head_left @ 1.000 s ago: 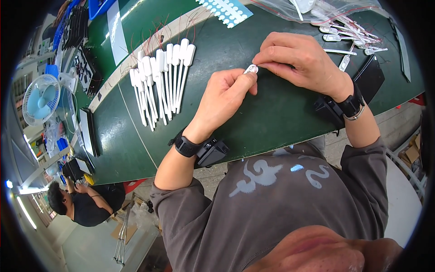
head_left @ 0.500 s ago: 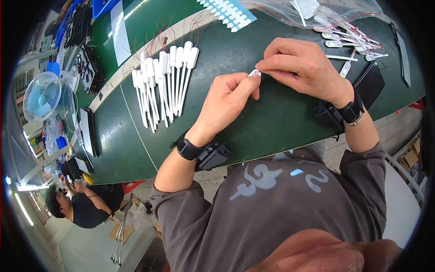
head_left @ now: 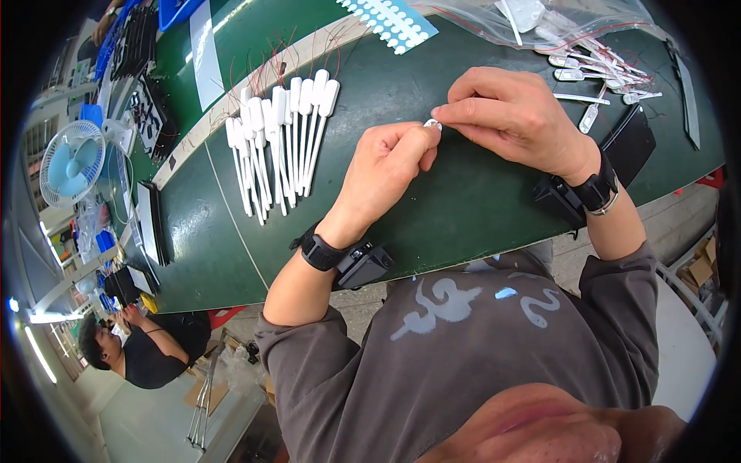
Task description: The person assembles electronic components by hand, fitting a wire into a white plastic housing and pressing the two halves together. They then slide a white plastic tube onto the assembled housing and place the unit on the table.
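Note:
My left hand point(head_left: 390, 166) is closed, with the thumb pressed over a small white part point(head_left: 432, 123) whose end shows at the fingertips. The thumb and fingers of my right hand point(head_left: 513, 116) pinch together at the upper edge of that same part. Most of the part is hidden by my fingers, so its full shape cannot be seen. To the left, a fanned row of white paddle-shaped pieces with thin stems point(head_left: 289, 127) lies on the green table point(head_left: 455, 204). Fine red wires stick out from their far ends.
At the far right, loose white pieces with wires point(head_left: 610, 69) spill by a clear plastic bag point(head_left: 463, 29). A blue sheet with white stickers point(head_left: 397, 31) lies at the back. A dark flat case point(head_left: 631, 143) sits by my right wrist. Another person point(head_left: 150, 347) sits at left beyond a fan point(head_left: 73, 163).
Both hands have shifted very slightly left, still together at the small white part. The person at left has moved their hands a little.

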`<state>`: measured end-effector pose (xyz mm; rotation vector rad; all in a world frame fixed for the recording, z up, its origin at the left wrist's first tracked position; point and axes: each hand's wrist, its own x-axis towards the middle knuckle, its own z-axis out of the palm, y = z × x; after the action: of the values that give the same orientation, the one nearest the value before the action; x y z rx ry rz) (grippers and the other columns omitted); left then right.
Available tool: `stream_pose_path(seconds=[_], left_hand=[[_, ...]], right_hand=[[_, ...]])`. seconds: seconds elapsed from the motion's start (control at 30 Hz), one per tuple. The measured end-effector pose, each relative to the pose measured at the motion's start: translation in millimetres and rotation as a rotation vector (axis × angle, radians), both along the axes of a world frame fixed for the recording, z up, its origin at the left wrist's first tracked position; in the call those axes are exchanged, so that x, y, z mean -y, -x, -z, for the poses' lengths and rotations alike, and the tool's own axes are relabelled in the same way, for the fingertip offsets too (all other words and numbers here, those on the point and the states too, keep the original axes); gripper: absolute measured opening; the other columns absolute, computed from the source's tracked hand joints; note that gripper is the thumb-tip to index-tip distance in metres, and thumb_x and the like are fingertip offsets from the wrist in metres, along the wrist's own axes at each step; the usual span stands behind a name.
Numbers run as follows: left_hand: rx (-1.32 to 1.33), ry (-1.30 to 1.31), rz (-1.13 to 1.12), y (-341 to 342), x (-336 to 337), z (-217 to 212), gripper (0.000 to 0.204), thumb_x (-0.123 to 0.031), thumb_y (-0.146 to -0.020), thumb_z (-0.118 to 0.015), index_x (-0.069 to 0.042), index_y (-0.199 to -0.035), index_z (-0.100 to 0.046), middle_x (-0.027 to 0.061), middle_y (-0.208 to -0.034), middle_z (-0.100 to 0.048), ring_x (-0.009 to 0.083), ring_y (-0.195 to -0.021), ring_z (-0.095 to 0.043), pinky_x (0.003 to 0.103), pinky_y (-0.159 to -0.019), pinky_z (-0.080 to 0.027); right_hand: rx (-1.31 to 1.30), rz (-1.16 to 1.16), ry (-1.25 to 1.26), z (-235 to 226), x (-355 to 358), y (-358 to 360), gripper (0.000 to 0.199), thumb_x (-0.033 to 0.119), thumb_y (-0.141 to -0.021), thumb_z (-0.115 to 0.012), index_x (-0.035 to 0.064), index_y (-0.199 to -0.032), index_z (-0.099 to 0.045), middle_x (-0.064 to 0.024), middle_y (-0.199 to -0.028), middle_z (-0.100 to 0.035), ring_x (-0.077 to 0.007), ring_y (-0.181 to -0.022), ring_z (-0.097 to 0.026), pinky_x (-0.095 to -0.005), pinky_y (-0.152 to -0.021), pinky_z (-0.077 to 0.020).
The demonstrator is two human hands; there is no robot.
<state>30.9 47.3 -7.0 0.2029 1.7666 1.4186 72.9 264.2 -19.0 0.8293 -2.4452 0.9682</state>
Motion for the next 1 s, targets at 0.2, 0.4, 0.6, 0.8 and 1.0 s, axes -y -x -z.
stream_pose_path(seconds=[0.2, 0.4, 0.6, 0.8, 1.0], left_hand=[[-0.044, -0.004, 0.012, -2.0, 0.1, 4.0, 0.038, -0.028, -0.094, -0.056, -0.003, -0.065, -0.055, -0.0043, -0.059, -0.047, 0.0043, -0.058, -0.040, 0.025, -0.053, -0.030], [-0.297, 0.015, 0.024, -7.4, 0.1, 14.2, 0.044, -0.033, -0.098, -0.056, -0.003, -0.066, -0.057, -0.0047, -0.058, -0.045, 0.0044, -0.056, -0.041, 0.027, -0.051, -0.032], [-0.116, -0.008, 0.122, 8.9, 5.3, 5.6, 0.041, -0.038, -0.101, -0.056, -0.002, -0.084, -0.065, -0.0030, -0.063, -0.054, 0.0046, -0.055, -0.045, 0.025, -0.049, -0.034], [0.158, -0.084, 0.079, 17.8, 8.6, 1.7, 0.039, -0.034, -0.100, -0.061, 0.001, -0.115, -0.063, 0.0018, -0.076, -0.065, 0.0045, -0.054, -0.050, 0.021, -0.048, -0.039], [-0.004, -0.056, 0.147, 14.2, 7.3, -0.7, 0.036, -0.023, -0.097, -0.066, 0.003, -0.122, -0.062, 0.0007, -0.079, -0.065, 0.0033, -0.061, -0.054, 0.019, -0.055, -0.041]], right_hand=[[0.169, -0.026, 0.135, 0.7, 2.2, -1.7, 0.014, 0.000, -0.081, -0.073, 0.0039, -0.094, -0.069, -0.0061, -0.087, -0.063, -0.0193, -0.069, -0.060, -0.0282, -0.059, -0.0464], [0.553, 0.001, 0.291, -3.6, 2.8, -0.7, 0.006, 0.006, -0.088, -0.069, 0.0025, -0.093, -0.067, -0.0013, -0.083, -0.059, -0.0090, -0.065, -0.050, -0.0230, -0.058, -0.0386], [0.839, 0.058, 0.394, -3.9, 3.8, -1.7, 0.012, 0.014, -0.093, -0.064, 0.0018, -0.091, -0.063, 0.0057, -0.077, -0.054, -0.0012, -0.067, -0.044, -0.0199, -0.059, -0.0361], [0.810, 0.124, 0.438, -2.5, -3.8, -0.2, 0.013, 0.015, -0.093, -0.062, 0.0021, -0.090, -0.061, 0.0073, -0.076, -0.053, -0.0004, -0.069, -0.045, -0.0184, -0.062, -0.0368], [0.801, 0.158, 0.407, -1.3, -7.5, -0.6, 0.013, 0.015, -0.093, -0.060, 0.0020, -0.090, -0.060, 0.0073, -0.077, -0.052, -0.0004, -0.069, -0.044, -0.0185, -0.062, -0.0369]])
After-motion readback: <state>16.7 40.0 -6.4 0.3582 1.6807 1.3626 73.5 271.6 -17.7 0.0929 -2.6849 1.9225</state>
